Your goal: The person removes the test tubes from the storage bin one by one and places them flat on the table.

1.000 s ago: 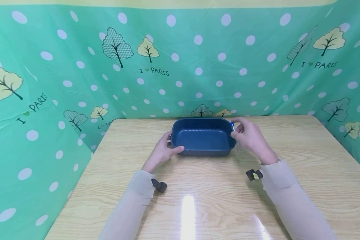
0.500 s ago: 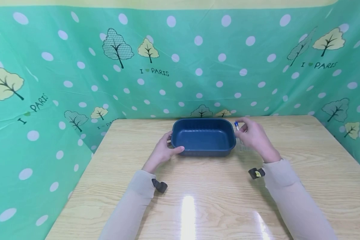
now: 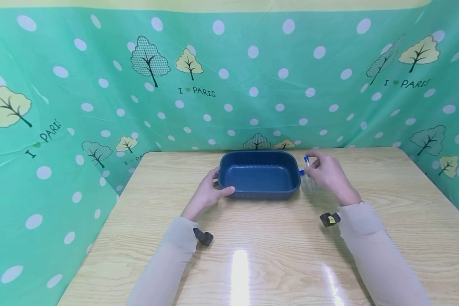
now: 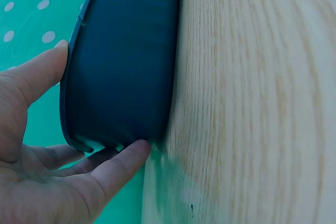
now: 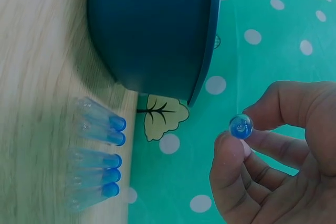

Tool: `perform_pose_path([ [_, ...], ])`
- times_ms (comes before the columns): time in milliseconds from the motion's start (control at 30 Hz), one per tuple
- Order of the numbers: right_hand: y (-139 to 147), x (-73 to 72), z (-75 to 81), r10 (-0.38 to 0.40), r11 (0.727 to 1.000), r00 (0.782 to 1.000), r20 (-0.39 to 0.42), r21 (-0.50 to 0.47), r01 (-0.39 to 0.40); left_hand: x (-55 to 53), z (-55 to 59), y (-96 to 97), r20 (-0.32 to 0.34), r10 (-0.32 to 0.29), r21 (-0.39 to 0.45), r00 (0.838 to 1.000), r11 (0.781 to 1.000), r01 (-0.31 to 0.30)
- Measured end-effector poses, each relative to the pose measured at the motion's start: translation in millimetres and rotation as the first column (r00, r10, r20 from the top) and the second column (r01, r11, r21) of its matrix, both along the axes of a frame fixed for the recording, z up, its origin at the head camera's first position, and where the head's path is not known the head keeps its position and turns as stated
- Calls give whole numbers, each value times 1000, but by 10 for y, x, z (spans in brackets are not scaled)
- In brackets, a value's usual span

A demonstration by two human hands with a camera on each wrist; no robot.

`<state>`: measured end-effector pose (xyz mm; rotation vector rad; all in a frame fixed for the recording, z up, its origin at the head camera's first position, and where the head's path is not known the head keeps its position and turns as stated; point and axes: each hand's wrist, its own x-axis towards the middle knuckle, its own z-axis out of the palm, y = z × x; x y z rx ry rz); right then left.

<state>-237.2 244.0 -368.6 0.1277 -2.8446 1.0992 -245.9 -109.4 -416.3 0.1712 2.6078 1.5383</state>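
Note:
A dark blue rectangular bin point(image 3: 258, 195) stands near the back of the table. My left hand point(image 3: 207, 191) holds its left end, thumb point(image 4: 55, 59) at the rim and the other fingers against the end wall. Just right of the bin, my right hand point(image 3: 326, 172) pinches a slim clear tube with a blue cap point(image 3: 307, 161) between thumb and index finger. In the right wrist view this capped tube point(image 5: 241, 127) shows end-on. Below the hand several similar clear tubes point(image 5: 97, 161) stand in a row, blue caps away from the table, largely hidden by the hand in the head view.
The light wood table point(image 3: 275, 246) runs back to a green dotted curtain point(image 3: 229, 106) close behind the bin, with another stretch of it at the left. A black wrist camera point(image 3: 330, 219) sits at the right sleeve, another point(image 3: 203, 237) at the left.
My right hand has shifted right, taking the pinched tube from the bin's right rim to a spot beside it. Another blue cap now shows by the bin's right end. The left hand stays put.

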Motion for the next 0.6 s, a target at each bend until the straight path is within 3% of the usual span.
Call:
perform_pose_path([
  [600, 233, -108, -171, -53, 997, 995, 88, 57, 48, 1, -5, -1, -5, -2, -3, 1000, 1000, 2],
])
